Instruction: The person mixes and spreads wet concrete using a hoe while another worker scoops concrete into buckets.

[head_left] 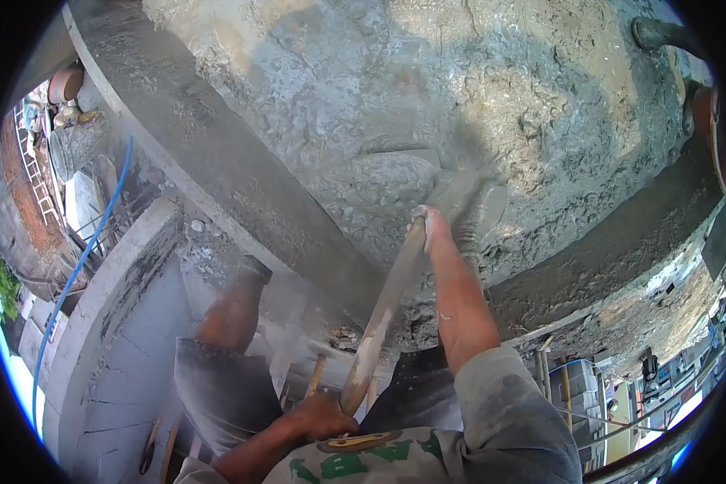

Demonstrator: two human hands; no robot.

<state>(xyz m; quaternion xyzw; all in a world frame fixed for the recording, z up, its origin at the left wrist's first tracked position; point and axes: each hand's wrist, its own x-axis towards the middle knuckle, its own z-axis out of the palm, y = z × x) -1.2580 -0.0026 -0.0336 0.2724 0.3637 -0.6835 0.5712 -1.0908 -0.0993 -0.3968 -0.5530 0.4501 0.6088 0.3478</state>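
My left hand (323,417) is closed round the lower end of a long wooden handle (379,323), close to my body. Farther up, my right hand (429,225) grips the same handle near its far end, with pale wet material on its fingers. Beyond it, the tool's head (453,194) lies in wet grey concrete (363,89) and is largely coated by it, so its shape is hard to make out. A low smooth ridge of concrete shows just left of the head.
A concrete beam (218,153) runs diagonally at the left, another edge (613,250) at the right. A blue hose (81,258) hangs on the left. A pipe (661,34) and a reddish container (706,121) are at the upper right. Buildings show far below at the lower right.
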